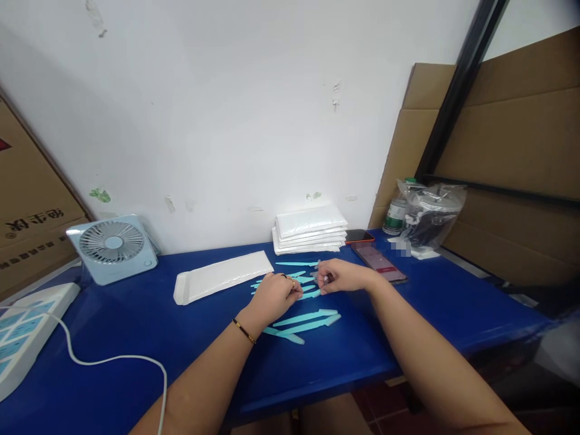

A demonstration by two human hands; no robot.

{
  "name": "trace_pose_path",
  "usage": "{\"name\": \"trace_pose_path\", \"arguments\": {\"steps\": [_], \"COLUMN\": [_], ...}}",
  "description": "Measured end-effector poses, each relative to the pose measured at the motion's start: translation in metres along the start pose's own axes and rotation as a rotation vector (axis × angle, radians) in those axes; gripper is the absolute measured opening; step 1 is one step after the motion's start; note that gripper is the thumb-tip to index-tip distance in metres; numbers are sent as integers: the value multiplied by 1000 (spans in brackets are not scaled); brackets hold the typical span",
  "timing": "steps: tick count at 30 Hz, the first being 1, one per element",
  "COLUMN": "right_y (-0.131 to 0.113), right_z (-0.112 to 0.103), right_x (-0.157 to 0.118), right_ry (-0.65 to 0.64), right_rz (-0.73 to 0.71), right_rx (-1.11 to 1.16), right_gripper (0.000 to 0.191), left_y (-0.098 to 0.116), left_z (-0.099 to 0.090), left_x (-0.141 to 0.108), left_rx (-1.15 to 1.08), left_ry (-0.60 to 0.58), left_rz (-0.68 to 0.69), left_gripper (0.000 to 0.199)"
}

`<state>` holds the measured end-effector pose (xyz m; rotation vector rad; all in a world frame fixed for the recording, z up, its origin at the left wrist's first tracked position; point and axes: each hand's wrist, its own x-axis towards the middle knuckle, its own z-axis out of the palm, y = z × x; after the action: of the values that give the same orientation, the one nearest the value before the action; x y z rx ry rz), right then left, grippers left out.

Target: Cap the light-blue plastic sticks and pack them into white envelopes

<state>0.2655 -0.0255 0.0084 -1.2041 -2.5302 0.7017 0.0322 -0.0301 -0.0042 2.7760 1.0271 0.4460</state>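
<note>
Across the near part of the smooth blue table [348,357], you have three slim turquoise plastic tools [302,325] lying loose, each a thin tapering handle with a broader, flattened, angled head; two lie side by side and a third crosses under one handle. A thin white cable [113,357] curves in from your left and passes your left forearm, near a white moulded panel [43,347] set with pale blue squares.

Just beyond those three tools, your left hand [277,296] bends over more of the same turquoise tools [296,279], fingers drawn together and curled down; a dark band with gold-coloured beads [243,331] circles that wrist. Your right hand [342,277] faces it, fingers bent inward at the tools' head ends. One tool runs between your two sets of fingertips, but you cannot tell from this view whether either hand grips it.

Farther to your left lies a flat white padded envelope [226,277], its surface slightly puckered, with a pale blue square fan [113,244] of slender radiating blades past it. To your right rests a glossy phone [380,264]. At the back stand a stack of puffy white envelopes [310,229], a second phone [361,236], a clear bottle [395,217] and a crinkled transparent bag [432,214], before a scuffed white wall [226,121].
</note>
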Motion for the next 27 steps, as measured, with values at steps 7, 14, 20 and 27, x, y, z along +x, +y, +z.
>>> {"name": "trace_pose_path", "arguments": {"steps": [7,14,20,27], "right_y": [13,6,-1,9], "right_z": [-6,-6,-1,-5], "right_x": [-3,-5,-1,-2], "right_ry": [160,57,-124,-8], "right_rz": [127,72,45,78], "right_rx": [-72,-30,43,7], "right_gripper": [12,21,31,27], "left_y": [-14,-2,7,-10], "left_z": [-2,-9,-1,-6], "left_x": [7,-4,-6,2], "left_rx": [140,-112,-166,-65], "left_ry": [70,-32,-235,-37], "left_rz": [-109,-57,-72,-218], "left_gripper": [22,25,17,13]}}
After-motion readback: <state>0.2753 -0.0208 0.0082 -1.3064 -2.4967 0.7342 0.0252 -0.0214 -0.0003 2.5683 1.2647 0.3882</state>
